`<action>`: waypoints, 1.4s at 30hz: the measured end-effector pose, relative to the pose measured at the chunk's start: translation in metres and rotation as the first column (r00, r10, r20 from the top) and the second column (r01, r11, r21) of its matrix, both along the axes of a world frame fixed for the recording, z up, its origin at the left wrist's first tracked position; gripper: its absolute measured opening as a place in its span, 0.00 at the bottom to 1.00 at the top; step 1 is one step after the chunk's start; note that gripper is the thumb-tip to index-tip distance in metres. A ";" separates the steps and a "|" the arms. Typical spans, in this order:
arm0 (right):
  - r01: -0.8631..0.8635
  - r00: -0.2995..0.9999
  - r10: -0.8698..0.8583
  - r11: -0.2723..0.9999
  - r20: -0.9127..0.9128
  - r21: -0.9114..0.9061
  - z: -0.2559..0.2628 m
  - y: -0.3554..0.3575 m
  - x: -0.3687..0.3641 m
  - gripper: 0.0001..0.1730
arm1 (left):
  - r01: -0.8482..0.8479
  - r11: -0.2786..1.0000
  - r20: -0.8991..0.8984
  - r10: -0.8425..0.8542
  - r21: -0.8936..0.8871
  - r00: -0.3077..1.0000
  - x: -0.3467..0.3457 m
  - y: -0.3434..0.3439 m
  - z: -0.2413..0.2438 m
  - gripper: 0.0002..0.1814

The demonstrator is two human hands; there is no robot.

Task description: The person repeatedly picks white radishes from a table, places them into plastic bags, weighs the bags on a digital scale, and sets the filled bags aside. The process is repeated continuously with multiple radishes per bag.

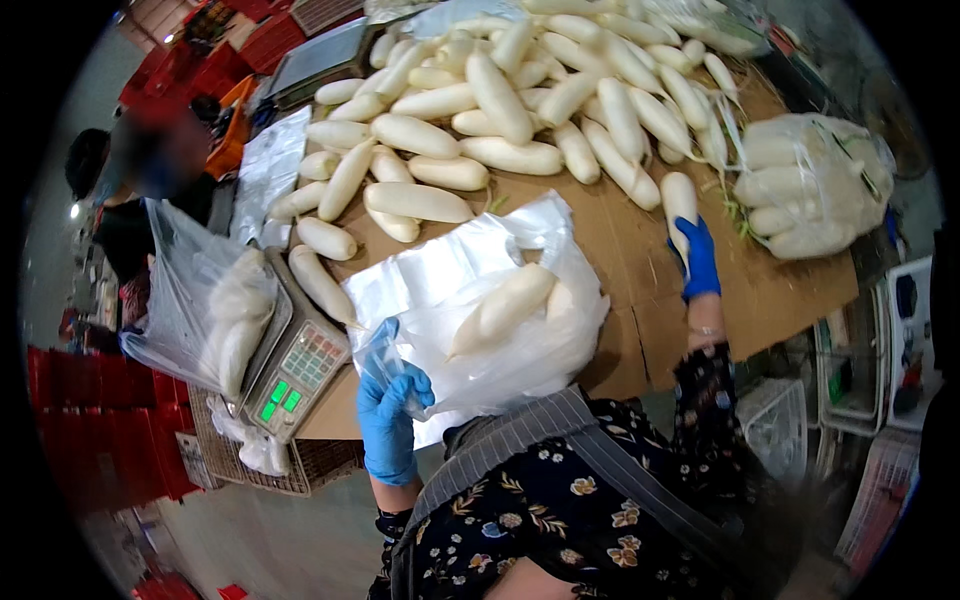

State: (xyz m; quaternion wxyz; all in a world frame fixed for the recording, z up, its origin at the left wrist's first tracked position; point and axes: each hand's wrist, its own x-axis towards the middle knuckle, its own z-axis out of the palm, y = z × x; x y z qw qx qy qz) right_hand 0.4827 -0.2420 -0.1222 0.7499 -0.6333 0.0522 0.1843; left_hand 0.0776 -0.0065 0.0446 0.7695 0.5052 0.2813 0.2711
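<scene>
My left hand, in a light blue glove, pinches the edge of a clear plastic bag. White daikon radishes lie in that bag, which rests over a stack of flat white plastic bags. Off to the right, my right hand in a darker blue glove grips a single daikon by its narrow end, with the thick end pointing away from me. A large heap of loose daikons spreads across the far side of the cardboard-covered table.
A digital scale at left bears a plastic bag of daikons. Another filled bag sits at the right. A person stands beyond the scale. Red crates are at far left, and plastic baskets stand below the table's right edge.
</scene>
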 end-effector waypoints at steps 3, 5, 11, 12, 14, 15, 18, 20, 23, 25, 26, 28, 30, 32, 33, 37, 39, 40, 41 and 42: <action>-0.131 0.967 0.066 0.957 0.244 0.258 0.053 0.020 -0.048 0.39 | -0.007 1.000 -0.008 0.007 -0.013 1.000 0.001 0.004 0.001 0.35; -0.188 0.836 0.191 0.980 0.515 -0.058 0.091 0.045 -0.077 0.36 | 0.016 1.000 0.005 -0.016 -0.016 1.000 0.011 0.005 0.005 0.34; -0.759 -0.165 0.767 0.303 0.621 -0.576 0.147 0.120 -0.143 0.25 | -0.059 0.996 0.043 0.056 0.061 0.998 0.037 0.006 0.024 0.37; -0.779 -0.106 0.771 0.328 0.629 -0.534 0.147 0.126 -0.139 0.24 | -0.106 0.993 0.018 0.105 0.051 0.994 0.037 0.002 0.029 0.38; -0.808 0.018 0.776 0.383 0.631 -0.449 0.151 0.140 -0.119 0.21 | -0.074 0.997 0.039 0.073 0.031 0.997 0.026 0.004 0.025 0.39; -0.767 0.242 0.718 0.554 0.653 -0.323 0.141 0.153 -0.099 0.19 | -0.061 0.998 0.053 0.060 0.018 0.997 0.020 0.004 0.022 0.40; -0.087 0.297 0.411 0.910 0.862 -0.405 0.110 0.185 -0.019 0.23 | -0.065 0.998 0.062 0.065 -0.011 0.996 0.015 -0.002 0.018 0.41; 0.377 0.346 0.342 0.802 0.874 -0.464 0.080 0.185 0.035 0.33 | -0.047 0.999 0.062 0.047 -0.012 0.997 0.014 0.001 0.019 0.40; 0.484 0.516 0.436 0.561 0.737 -0.671 0.044 0.175 0.063 0.48 | -0.058 0.998 0.046 0.059 -0.035 0.997 0.007 -0.002 0.023 0.40; 0.408 0.619 0.458 0.507 0.638 -0.759 0.044 0.173 0.070 0.48 | -0.081 0.996 0.037 0.082 -0.034 0.996 0.003 -0.002 0.023 0.39; 0.382 0.593 0.412 0.613 0.692 -0.692 0.037 0.171 0.080 0.47 | -0.089 0.996 0.041 0.090 -0.029 0.995 0.001 0.000 0.022 0.39; 0.247 0.613 0.327 0.785 0.719 -0.568 0.014 0.156 0.105 0.44 | -0.051 0.998 0.057 0.054 -0.040 0.997 0.003 0.005 0.014 0.37; 0.006 0.688 0.297 0.910 0.662 -0.415 -0.010 0.154 0.129 0.42 | -0.086 0.994 0.048 0.089 -0.068 0.995 0.008 0.005 0.016 0.36; 0.265 0.561 0.411 0.734 0.719 -0.626 0.034 0.167 0.081 0.42 | -0.108 0.990 0.042 0.112 -0.088 0.993 0.008 0.003 0.015 0.35; 0.409 0.499 0.464 0.618 0.731 -0.672 0.066 0.176 0.054 0.42 | -0.090 0.993 0.047 0.094 -0.081 0.994 0.009 0.003 0.016 0.35; 0.006 0.329 0.470 0.866 0.819 -0.500 0.086 0.260 0.031 0.48 | -0.028 1.000 0.005 0.028 -0.015 1.000 0.006 0.008 0.018 0.40; -0.072 0.502 0.572 0.776 0.649 -0.627 0.084 0.300 0.006 0.51 | -0.048 0.999 -0.037 0.047 -0.017 0.998 0.002 0.004 0.024 0.39; -0.062 0.468 0.516 0.829 0.717 -0.556 0.075 0.313 0.000 0.50 | -0.022 1.000 -0.027 0.021 -0.018 0.999 -0.001 0.004 0.023 0.36; -0.060 0.430 0.460 0.873 0.777 -0.483 0.066 0.320 -0.003 0.49 | -0.001 1.000 -0.015 0.001 -0.023 1.000 -0.007 0.004 0.018 0.32; -0.053 0.459 0.421 0.892 0.782 -0.449 0.064 0.320 -0.001 0.48 | 0.013 0.999 -0.040 -0.014 -0.037 0.999 -0.008 0.002 0.020 0.32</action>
